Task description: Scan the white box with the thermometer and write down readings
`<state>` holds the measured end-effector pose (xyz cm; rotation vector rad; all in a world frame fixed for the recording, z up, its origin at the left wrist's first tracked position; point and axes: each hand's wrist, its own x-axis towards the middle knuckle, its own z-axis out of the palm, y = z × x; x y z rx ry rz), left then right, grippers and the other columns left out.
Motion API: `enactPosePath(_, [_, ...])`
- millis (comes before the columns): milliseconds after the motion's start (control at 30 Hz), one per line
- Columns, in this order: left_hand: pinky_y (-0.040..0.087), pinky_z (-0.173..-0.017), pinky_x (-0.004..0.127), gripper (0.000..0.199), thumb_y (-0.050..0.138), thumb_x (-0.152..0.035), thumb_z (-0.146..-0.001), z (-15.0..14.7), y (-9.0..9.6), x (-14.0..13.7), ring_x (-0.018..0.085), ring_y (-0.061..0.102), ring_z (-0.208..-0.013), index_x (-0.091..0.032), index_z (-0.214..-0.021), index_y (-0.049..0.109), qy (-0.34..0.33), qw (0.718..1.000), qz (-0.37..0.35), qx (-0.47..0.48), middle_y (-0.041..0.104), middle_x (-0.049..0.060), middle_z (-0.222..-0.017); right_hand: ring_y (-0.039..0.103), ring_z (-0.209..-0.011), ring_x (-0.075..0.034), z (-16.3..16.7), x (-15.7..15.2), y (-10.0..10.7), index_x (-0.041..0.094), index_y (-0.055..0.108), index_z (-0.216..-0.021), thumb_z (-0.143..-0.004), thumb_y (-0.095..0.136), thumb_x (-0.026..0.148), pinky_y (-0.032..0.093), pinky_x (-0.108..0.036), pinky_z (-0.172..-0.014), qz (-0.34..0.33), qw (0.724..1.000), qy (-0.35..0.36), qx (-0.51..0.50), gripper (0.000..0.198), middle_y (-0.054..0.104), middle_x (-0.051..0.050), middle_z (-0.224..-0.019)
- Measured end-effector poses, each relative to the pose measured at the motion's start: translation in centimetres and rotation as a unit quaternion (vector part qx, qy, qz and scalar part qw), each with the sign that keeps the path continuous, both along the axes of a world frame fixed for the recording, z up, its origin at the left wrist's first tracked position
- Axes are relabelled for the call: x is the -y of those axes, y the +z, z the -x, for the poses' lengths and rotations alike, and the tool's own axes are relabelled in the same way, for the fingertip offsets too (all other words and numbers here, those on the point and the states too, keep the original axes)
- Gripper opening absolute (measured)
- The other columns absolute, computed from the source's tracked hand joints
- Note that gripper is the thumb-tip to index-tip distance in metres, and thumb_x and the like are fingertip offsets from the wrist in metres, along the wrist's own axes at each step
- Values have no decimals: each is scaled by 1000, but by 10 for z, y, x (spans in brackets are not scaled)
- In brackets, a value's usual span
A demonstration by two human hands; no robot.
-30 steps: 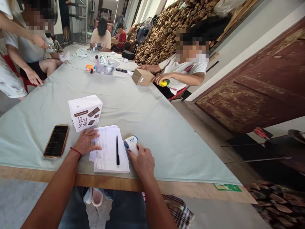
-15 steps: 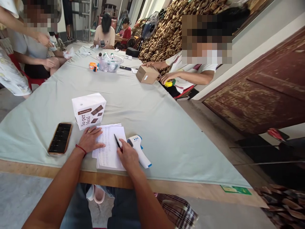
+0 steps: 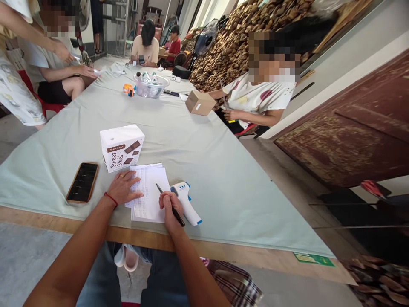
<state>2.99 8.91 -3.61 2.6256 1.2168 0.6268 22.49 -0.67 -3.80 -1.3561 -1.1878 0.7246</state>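
Observation:
Written-on sheets of paper (image 3: 148,200) lie stacked in front of me. My left hand (image 3: 124,187) rests on their left edge, fingers spread, a red cord around its wrist. Between the fingers of my right hand (image 3: 172,209) is a black pen (image 3: 177,216), its tip end pointing up and left over the paper. Just right of that hand lies a white and blue infrared thermometer (image 3: 187,204). A white "Su-per Meal" box (image 3: 123,149) stands beyond my left hand. To the left lies a phone (image 3: 82,182) in a brown case, its dark screen facing up.
A cloth-covered table (image 3: 223,192) stretches away from me. Farther off stand a clear basin (image 3: 151,87) of bottles, an orange tape roll (image 3: 128,90) and a cardboard box (image 3: 200,103). People sit along both sides, and one person stands at the left.
My right hand has turned over, so the pen's rear end now shows below the fingers. My left hand stays on the paper. The person at right has drawn their hands back from the cardboard box.

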Motion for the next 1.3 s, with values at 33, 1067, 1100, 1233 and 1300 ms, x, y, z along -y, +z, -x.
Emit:
enactPosePath(33, [30,-109,48,60,72,-56,-69,-1,0,2,33,43,-129,-24,-118,62,1,1000,1,3,50,12,-139,54,-66,-15,0,0,3,18,62,-99,-87,43,47,46,-31,-68,4,1000,19,-20,37,58,0,-70])
enactPosePath(1067, [20,-115,47,74,69,-59,-69,-8,6,16,31,34,-138,-19,-130,52,31,996,1,-80,41,14,-147,53,-55,-15,14,-5,1,21,59,-67,-66,54,39,45,-28,-56,68,997,9,37,19,59,0,-58])
enactPosePath(1100, [21,-115,47,75,69,-59,-69,-8,7,16,31,33,-138,-19,-130,52,32,996,1,-84,40,14,-147,53,-55,-15,14,-5,-1,21,58,-67,-66,54,39,45,-28,-56,64,997,8,41,19,59,0,-57])
enactPosePath(1233, [22,-115,47,75,68,-59,-69,-8,8,16,31,33,-138,-18,-131,52,32,996,4,-89,41,14,-147,53,-54,-15,13,-6,-2,21,58,-66,-68,53,38,45,-27,-54,60,997,7,50,18,59,1,-57])
enactPosePath(1300, [22,-115,48,74,68,-59,-69,-8,7,16,31,34,-138,-20,-131,52,32,996,1,-88,41,14,-147,52,-54,-15,13,-6,-2,21,58,-66,-67,53,38,44,-27,-54,62,997,11,48,18,59,1,-57])
